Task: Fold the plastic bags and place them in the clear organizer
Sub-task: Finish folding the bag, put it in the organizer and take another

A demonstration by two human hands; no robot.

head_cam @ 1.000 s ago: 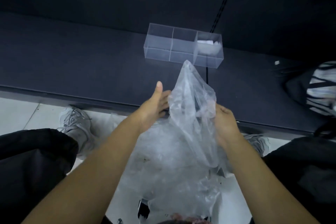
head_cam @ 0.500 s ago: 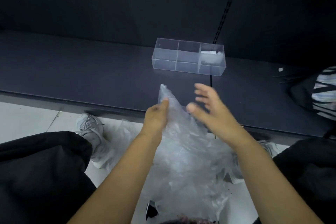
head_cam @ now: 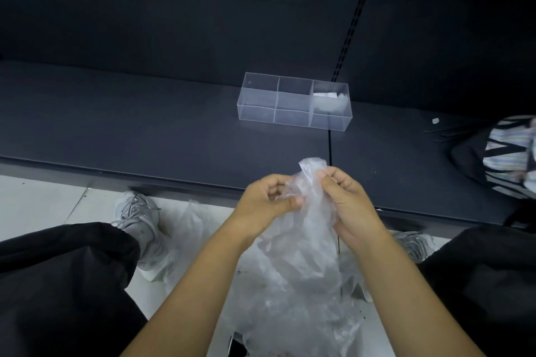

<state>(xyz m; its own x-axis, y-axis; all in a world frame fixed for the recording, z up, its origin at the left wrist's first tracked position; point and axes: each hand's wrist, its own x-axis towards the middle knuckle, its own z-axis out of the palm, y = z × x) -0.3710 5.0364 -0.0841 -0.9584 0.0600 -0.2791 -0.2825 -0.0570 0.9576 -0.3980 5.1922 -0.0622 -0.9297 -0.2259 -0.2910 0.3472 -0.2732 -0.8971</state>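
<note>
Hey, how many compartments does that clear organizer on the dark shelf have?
3, side by side in the organizer: the left compartment and middle compartment look empty, and the right compartment holds a folded bag. None seem hidden.

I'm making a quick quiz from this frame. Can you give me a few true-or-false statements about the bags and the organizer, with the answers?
1. Both the left hand and the right hand grip the plastic bag. True.
2. The right-end compartment of the clear organizer holds a folded bag. True.
3. The clear organizer stands on the floor. False: it stands on the dark shelf.
4. The plastic bag touches the clear organizer. False: they are apart, and the bag is held near the shelf's front edge.
5. The middle compartment is packed with bags. False: nothing shows in it.
</note>
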